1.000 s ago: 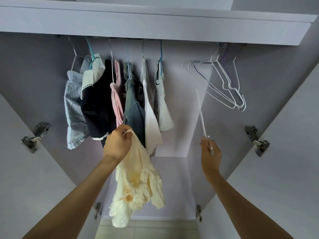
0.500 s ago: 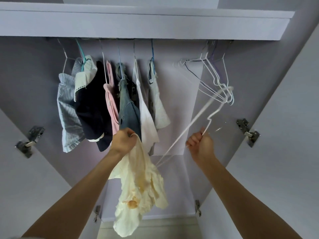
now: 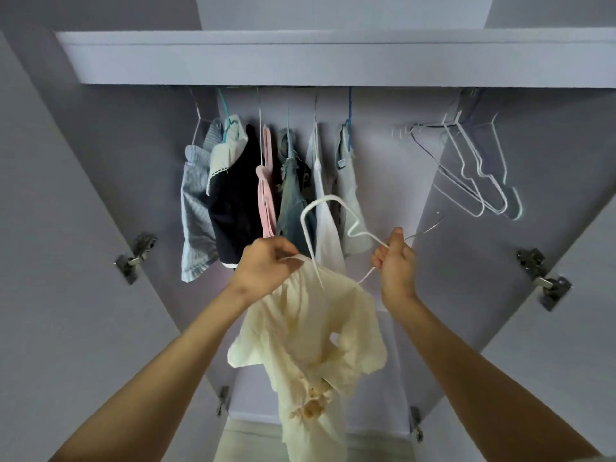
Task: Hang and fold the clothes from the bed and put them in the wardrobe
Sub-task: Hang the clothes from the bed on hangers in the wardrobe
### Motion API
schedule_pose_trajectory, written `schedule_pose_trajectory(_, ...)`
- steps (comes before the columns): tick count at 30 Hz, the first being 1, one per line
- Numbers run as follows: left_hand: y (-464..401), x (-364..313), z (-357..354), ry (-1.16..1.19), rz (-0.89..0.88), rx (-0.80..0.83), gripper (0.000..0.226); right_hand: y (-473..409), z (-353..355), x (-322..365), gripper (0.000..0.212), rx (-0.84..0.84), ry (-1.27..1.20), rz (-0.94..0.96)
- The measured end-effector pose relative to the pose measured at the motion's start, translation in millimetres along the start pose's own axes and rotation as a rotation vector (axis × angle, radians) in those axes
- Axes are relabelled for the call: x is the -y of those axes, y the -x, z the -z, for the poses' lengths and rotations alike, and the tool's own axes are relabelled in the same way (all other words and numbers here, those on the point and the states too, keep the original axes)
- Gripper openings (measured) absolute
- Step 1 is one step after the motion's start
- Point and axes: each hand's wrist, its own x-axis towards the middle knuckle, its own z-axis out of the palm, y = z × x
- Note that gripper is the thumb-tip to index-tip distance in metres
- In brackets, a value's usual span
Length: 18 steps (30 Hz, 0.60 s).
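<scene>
Cream blouse (image 3: 310, 331) hangs from her raised left hand (image 3: 266, 268), which pinches its neckline; her right hand (image 3: 395, 261) grips one white wire hanger (image 3: 328, 221). Six garments (image 3: 233, 195) hang behind.

No readable text or numbers; the small tag (image 3: 340, 164) on one hanging garment looks blank, perhaps blurred
</scene>
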Motion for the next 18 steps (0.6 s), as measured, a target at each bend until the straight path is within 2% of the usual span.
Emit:
schedule_pose_trajectory(3,-0.7,-1.0,13.1,0.189,0.016,-0.038,0.01,0.4,-6.3,-6.9,0.049,0.078,0.266,0.102)
schedule_pose_trajectory(7,3.2,-10.2,32.3,0.305,0.024,-0.001,0.015,2.7,-11.5,-16.5,0.048,0.142,0.332,0.181)
schedule_pose_trajectory(10,8.9,-5.7,50.1,0.114,-0.015,0.011,0.012,-4.1,-10.6,-18.6,0.05,0.148,0.406,0.258)
schedule_pose_trajectory(12,10.2,5.7,61.1,-0.177,-0.029,-0.012,0.018,-11.1,-9.5,-18.7,0.05,0.131,0.461,0.294)
schedule_pose_trajectory(14,12.5,20.7,66.4,-0.416,0.059,-0.021,0.019,-16.2,-11.2,-18.0,0.05,0.112,0.517,0.384)
schedule_pose_trajectory(16,14.4,33.2,63.4,-0.498,0.187,-0.077,0.012,-18.7,-16.9,-16.8,0.046,0.118,0.592,0.496)
schedule_pose_trajectory(18,16.3,40.6,60.0,-0.489,0.247,-0.181,0.018,-19.0,-24.5,-15.5,0.044,0.162,0.635,0.562)
